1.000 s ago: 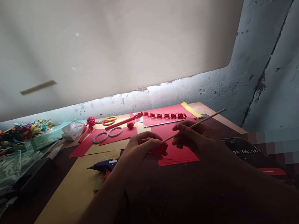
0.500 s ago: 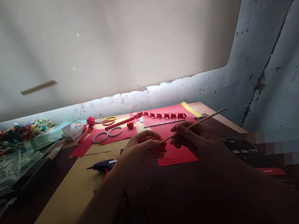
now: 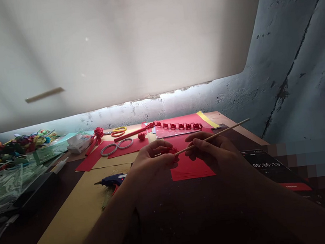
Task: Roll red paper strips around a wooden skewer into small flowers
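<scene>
My left hand (image 3: 155, 157) is closed around a small red paper flower (image 3: 174, 151), which is partly covered by the fingers. A thin wooden stick (image 3: 225, 130) is pinched in my right hand (image 3: 208, 146), and its left tip touches the flower or lies just against it. Under and beyond the hands lies a red paper sheet (image 3: 193, 169) with cut strips along its near edge. To the left of my left forearm rests a dark blue glue gun (image 3: 112, 180) with a small red light.
Two silvery rings (image 3: 125, 143), yellow-and-red handled scissors (image 3: 118, 131), a red ball-shaped flower (image 3: 141, 136) and a row of red paper curls (image 3: 181, 126) lie at the back. A phone timer (image 3: 268, 164) is at right. Plastic bags (image 3: 8, 182) crowd the left.
My left hand has turned the red flower slightly, and its fingers sit a little differently. The stick has shifted slightly to the right with my right hand.
</scene>
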